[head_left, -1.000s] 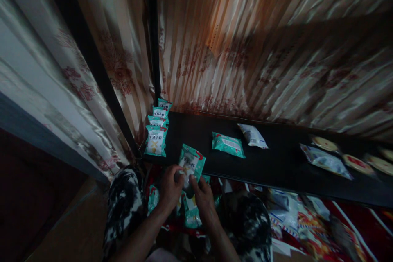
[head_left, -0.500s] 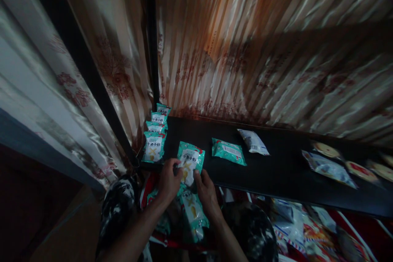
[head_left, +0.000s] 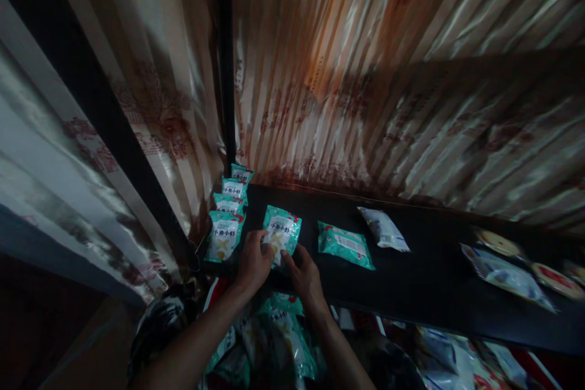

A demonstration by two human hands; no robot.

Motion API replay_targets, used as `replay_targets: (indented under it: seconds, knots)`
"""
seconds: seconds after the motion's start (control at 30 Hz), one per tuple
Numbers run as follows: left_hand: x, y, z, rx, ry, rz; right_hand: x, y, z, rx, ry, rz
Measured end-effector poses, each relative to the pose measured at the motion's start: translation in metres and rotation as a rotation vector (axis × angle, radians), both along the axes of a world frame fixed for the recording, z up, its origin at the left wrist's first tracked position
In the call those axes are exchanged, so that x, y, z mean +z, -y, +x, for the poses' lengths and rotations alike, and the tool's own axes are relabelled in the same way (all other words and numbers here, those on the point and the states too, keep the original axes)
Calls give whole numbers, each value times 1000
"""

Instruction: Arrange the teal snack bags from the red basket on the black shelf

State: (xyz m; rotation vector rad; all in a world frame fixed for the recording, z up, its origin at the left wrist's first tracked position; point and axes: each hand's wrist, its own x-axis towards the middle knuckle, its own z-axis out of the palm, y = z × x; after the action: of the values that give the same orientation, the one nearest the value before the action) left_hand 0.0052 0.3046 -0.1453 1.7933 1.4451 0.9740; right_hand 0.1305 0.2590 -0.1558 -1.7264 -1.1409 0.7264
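Between my two hands is a teal and white snack packet (head_left: 280,228), its printed front toward me and tilted back a little over the black shelf (head_left: 411,286). My left hand (head_left: 255,259) grips its left edge, thumb on the front. On the lower right side, my right hand (head_left: 302,274) holds it with the thumb across the front. To the left, several matching snack packets (head_left: 223,236) stand in a row, one behind another, along the shelf's end. Another teal packet (head_left: 346,245) lies to the right with its barcode side up.
A white and blue packet (head_left: 382,229) lies farther right, then another packet (head_left: 507,274) and round pale items (head_left: 500,242). Below the shelf, more teal packets (head_left: 286,335) fill a container near my knees. Black posts (head_left: 223,61) and a draped curtain (head_left: 320,103) bound the shelf.
Both hands have brought the packet up and forward, away from the packets below and over the shelf. The camera view has shifted slightly.
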Motion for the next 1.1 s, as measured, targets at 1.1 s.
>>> replay_targets:
  seconds: [1.1]
  knots:
    - [-36, -58, 37, 55, 17, 10, -16, -125, 8, -5, 284, 12]
